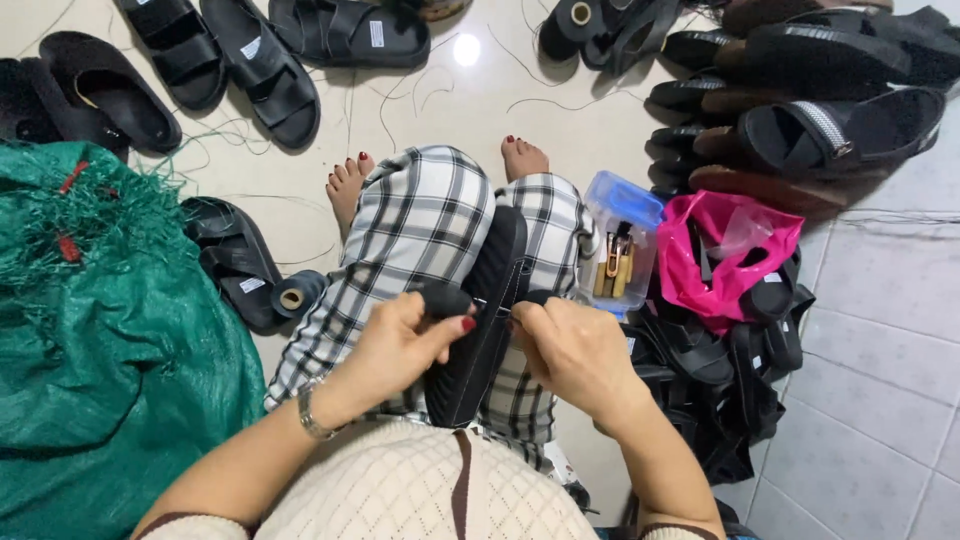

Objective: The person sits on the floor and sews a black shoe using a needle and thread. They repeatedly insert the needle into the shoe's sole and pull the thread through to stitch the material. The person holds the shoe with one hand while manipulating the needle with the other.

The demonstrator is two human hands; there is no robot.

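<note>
We hold a black sole point(478, 320) on edge between our knees, on the checked trousers point(420, 230), approx. at the middle of the view. Our left hand point(400, 345) is closed around a dark tool handle point(440, 297), thumb pressed on it, the tip going to the sole's side. Our right hand point(575, 350) is curled, fingers pinched together at the sole's right edge, seemingly on a thin thread or needle; we cannot tell which, it is too small. On progress, our judgement only: this sole is in work now, the stitching looks to be near its middle part, but how much of the seam is closed we cannot see. Finished-looking sandals point(250, 60) lie along the far side of the floor point(470, 110), and more stacked at the far right corner point(830, 90). A heap of black straps point(720, 370) lies just right of our knee, near a pink bag point(725, 245) and a clear box point(620, 245), so prob. many pcs are left. A green sack point(110, 350) fills the left edge, with a thread spool point(292, 297) beside it.
</note>
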